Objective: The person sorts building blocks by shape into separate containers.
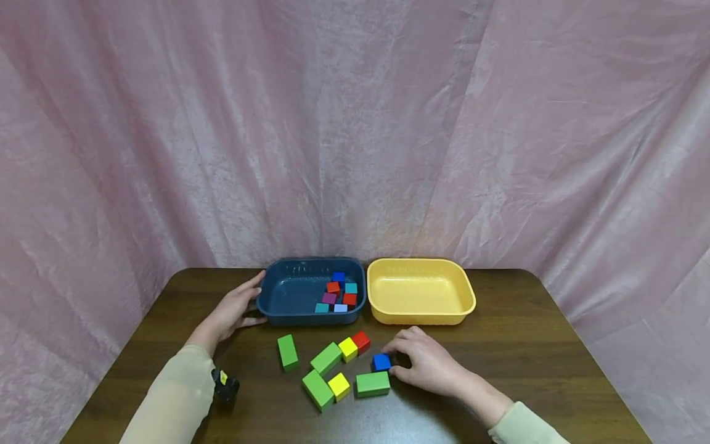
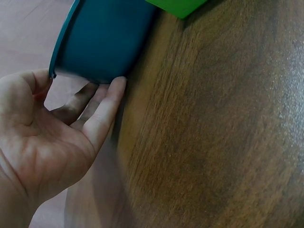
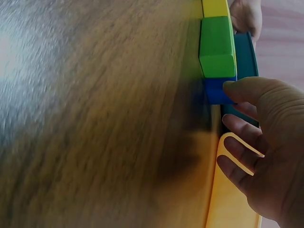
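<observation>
At the left end of the dark blue tray (image 1: 285, 320), my left hand (image 1: 233, 311) rests with its fingers extended. In the left wrist view, that hand's thumb (image 2: 35, 80) is at the tray rim and its fingertips meet the lower wall. My right hand (image 1: 427, 364) pinches a small blue cube (image 1: 381, 362) between thumb and index finger, low over the table. The right wrist view shows the thumb (image 3: 247, 89) against the cube's face, with the other fingers spread apart. Beside the cube lies a green rectangular block (image 1: 373, 385).
Several small cubes, including a red cube (image 1: 349, 299), lie in the blue tray's right half. A yellow tray (image 1: 421, 320) stands right of it. In front are more green blocks (image 1: 288, 353), two yellow cubes (image 1: 339, 386) and a red cube (image 1: 361, 342). A pink curtain (image 1: 355, 135) hangs behind.
</observation>
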Tool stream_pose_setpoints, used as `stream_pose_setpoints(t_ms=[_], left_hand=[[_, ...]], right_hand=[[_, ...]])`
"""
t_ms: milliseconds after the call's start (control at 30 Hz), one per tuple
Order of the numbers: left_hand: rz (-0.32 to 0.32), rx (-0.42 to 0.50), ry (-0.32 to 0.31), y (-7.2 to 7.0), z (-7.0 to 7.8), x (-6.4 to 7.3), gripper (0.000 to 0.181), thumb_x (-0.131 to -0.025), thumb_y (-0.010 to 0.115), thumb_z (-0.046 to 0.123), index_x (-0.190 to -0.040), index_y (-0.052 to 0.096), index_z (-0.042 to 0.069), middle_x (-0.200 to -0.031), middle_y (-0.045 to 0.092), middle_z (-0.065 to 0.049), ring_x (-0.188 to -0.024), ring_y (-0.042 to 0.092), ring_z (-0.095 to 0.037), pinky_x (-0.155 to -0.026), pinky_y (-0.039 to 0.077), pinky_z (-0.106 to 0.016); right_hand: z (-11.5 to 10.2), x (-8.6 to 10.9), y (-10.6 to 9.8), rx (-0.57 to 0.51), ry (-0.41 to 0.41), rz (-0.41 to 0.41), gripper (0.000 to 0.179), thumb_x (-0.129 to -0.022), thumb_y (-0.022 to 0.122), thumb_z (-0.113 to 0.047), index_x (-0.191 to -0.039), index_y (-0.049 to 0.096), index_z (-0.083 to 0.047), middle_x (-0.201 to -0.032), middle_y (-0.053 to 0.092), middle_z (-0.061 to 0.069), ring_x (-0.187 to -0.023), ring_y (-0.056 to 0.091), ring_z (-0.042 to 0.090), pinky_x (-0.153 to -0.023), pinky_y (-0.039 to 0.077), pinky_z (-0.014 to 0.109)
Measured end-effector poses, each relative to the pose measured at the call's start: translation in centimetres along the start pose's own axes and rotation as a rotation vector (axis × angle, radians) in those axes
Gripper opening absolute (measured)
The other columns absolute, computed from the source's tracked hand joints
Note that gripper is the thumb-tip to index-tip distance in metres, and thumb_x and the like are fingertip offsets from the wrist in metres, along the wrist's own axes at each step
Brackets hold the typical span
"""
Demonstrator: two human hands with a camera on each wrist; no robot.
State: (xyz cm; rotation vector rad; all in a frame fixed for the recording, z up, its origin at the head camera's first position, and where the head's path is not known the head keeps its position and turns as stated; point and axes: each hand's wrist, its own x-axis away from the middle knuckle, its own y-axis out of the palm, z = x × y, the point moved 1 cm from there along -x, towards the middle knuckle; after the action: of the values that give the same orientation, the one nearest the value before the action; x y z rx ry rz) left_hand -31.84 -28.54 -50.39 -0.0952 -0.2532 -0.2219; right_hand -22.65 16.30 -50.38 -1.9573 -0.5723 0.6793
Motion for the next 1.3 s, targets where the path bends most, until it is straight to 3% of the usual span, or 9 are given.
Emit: stream_pose_setpoints(t_ms=[433,767,1067,1300], left_hand=[[-0.011,0.009,0.001,0.0,0.2,0.1,0.056,-0.113,0.034,0.027,-0.166,0.014,0.034,-0.17,0.006,-0.014,-0.144,0.033,-0.046,-0.099,0.051,-0.056],[-0.002,0.013,-0.003,0.2,0.2,-0.1,0.057,-0.112,0.035,0.025,-0.165,0.015,0.035,-0.17,0.003,-0.014,-0.145,0.031,-0.046,-0.098,0.051,-0.057],[-0.005,0.009,0.001,0.3,0.2,0.0,0.057,-0.112,0.035,0.024,-0.165,0.015,0.034,-0.17,0.0,-0.015,-0.146,0.028,-0.049,-0.098,0.05,-0.058],[0.006,0.018,-0.006,0.3,0.1,-0.1,0.057,-0.112,0.036,0.024,-0.165,0.017,0.035,-0.17,0.005,-0.016,-0.144,0.033,-0.047,-0.097,0.052,-0.056]], right_hand=[[0.9,0.5,-0.1,0.007,0.015,0.047,0.035,-0.081,0.086,-0.028,-0.113,0.075,-0.02,-0.109,0.066,-0.012,-0.101,0.054,0.011,-0.088,0.048,0.034],[0.7,0.5,0.3,0.037,0.038,0.067,0.029,-0.081,0.086,-0.028,-0.107,0.074,-0.022,-0.106,0.066,-0.014,-0.101,0.055,0.011,-0.088,0.05,0.035],[0.2,0.4,-1.2,0.022,0.061,0.099,0.028,-0.081,0.085,-0.027,-0.107,0.074,-0.023,-0.107,0.064,-0.015,-0.104,0.054,0.01,-0.089,0.05,0.035],[-0.1,-0.1,-2.8,0.025,0.055,0.129,0.031,-0.082,0.086,-0.029,-0.11,0.074,-0.023,-0.109,0.064,-0.015,-0.106,0.054,0.01,-0.09,0.05,0.035]])
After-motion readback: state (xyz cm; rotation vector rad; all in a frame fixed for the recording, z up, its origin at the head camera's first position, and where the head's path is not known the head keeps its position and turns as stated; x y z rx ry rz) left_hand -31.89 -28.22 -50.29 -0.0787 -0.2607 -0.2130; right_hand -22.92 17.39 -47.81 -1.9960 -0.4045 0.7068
